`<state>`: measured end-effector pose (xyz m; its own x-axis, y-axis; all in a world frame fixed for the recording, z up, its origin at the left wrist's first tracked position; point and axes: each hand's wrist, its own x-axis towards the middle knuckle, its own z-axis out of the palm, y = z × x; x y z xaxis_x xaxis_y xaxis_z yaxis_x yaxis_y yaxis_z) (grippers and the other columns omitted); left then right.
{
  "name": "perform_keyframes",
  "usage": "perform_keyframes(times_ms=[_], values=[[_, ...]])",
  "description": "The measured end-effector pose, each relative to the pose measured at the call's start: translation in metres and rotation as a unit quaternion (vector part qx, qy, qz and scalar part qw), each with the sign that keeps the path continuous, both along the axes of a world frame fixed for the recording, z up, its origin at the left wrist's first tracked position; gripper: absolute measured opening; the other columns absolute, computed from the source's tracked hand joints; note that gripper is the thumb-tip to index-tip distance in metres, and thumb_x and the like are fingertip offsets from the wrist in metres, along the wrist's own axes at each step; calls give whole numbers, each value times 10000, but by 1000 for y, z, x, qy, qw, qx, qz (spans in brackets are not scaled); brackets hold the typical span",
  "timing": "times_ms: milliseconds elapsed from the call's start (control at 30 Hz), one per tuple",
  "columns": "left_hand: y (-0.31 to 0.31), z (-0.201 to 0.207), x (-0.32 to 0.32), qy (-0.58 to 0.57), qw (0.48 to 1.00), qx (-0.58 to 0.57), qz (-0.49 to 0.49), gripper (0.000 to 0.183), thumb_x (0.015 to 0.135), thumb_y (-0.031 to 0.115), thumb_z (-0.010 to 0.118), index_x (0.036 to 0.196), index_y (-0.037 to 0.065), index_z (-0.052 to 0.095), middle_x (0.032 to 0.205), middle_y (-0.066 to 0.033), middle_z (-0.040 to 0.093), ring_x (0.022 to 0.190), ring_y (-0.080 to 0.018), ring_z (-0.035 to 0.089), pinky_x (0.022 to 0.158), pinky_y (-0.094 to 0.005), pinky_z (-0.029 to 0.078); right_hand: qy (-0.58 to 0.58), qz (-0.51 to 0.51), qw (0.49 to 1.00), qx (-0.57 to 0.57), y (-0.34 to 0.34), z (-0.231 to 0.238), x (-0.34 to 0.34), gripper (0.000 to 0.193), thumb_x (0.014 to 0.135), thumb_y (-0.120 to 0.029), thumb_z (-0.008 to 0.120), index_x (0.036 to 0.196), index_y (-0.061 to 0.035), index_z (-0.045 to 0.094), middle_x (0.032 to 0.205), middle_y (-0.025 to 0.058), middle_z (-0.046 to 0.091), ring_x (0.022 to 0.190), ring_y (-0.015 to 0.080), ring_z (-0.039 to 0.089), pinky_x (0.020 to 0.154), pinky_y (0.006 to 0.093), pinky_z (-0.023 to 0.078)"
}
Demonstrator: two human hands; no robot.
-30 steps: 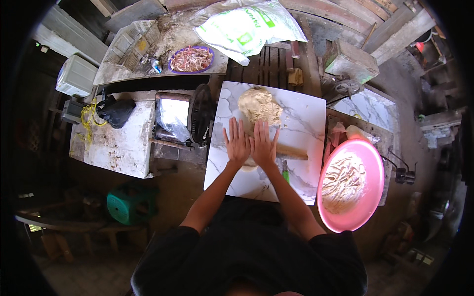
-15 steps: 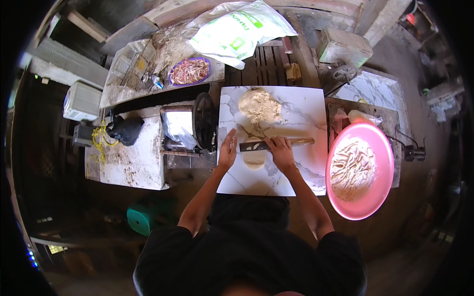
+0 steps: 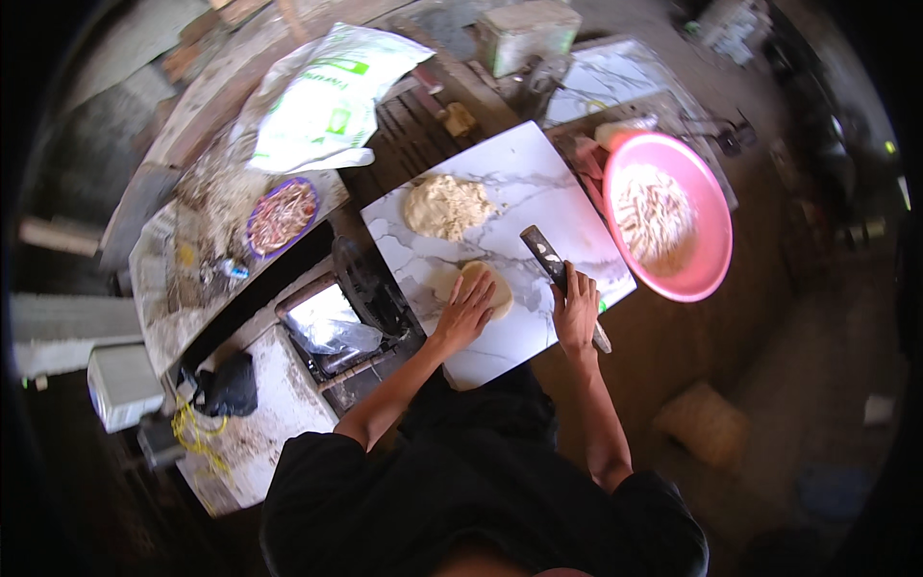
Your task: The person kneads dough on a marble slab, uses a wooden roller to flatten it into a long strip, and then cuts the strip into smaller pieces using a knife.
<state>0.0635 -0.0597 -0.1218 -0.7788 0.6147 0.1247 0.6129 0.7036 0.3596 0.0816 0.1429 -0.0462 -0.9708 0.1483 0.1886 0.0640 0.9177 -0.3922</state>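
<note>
A white marble slab (image 3: 538, 183) lies in front of me. A pale lump of dough (image 3: 445, 205) sits at its far side. Nearer me lies a small flattened round of dough (image 3: 486, 285), and my left hand (image 3: 464, 313) rests on its near edge with fingers spread. My right hand (image 3: 576, 310) lies on a dark rolling pin (image 3: 544, 257) that rests on the slab, angled from the middle toward the slab's near right edge.
A pink basin (image 3: 716, 231) with pale strips of dough stands right of the slab. A purple bowl (image 3: 282, 215) of strips and a white and green sack (image 3: 322, 101) lie to the far left. A dark pan (image 3: 368, 288) sits beside the slab's left edge.
The view has swung, so the slab now looks tilted. Both hands were together on the pin rolling the dough; now the left hand rests on the flattened round and the right holds the pin aside.
</note>
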Motion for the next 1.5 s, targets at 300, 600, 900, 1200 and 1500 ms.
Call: perform_keyframes(times_ms=[300,600,900,1200,1500], values=[[4,-18,-16,17,995,-43,-84,563,857,357,368,1276,-3,262,1363,-136,191,1283,-240,109,1031,-421,68,11,-123,992,1,-30,-19,49,446,763,-172,555,1163,-32,416,974,116,503,885,273,454,741,372,363],[-35,-19,-33,-19,993,-79,-90,587,855,370,365,1305,27,208,1381,-107,154,1289,-216,86,1017,-454,58,-18,-187,981,-51,-62,-44,66,441,743,-167,575,1138,-31,435,957,103,508,897,267,461,747,362,374],[-53,-3,-34,-95,989,-37,-106,554,839,343,427,1272,29,283,1349,-115,243,1274,-214,154,1017,-443,72,-44,-132,987,-82,-73,-57,56,444,731,-154,580,1144,-65,441,988,92,511,941,250,462,782,377,360],[-22,14,-56,-272,840,442,155,349,866,262,457,1049,-33,498,995,-135,567,928,-215,539,825,-289,394,4,132,991,31,-25,-39,-24,361,733,-88,537,1088,-154,533,988,45,528,983,207,454,850,341,319],[6,-3,-39,-15,960,223,166,138,753,159,559,828,44,564,758,-144,527,765,-320,499,667,-407,390,-25,359,929,91,-6,-55,-83,357,686,-8,515,993,-171,600,966,31,554,977,182,480,875,334,331]])
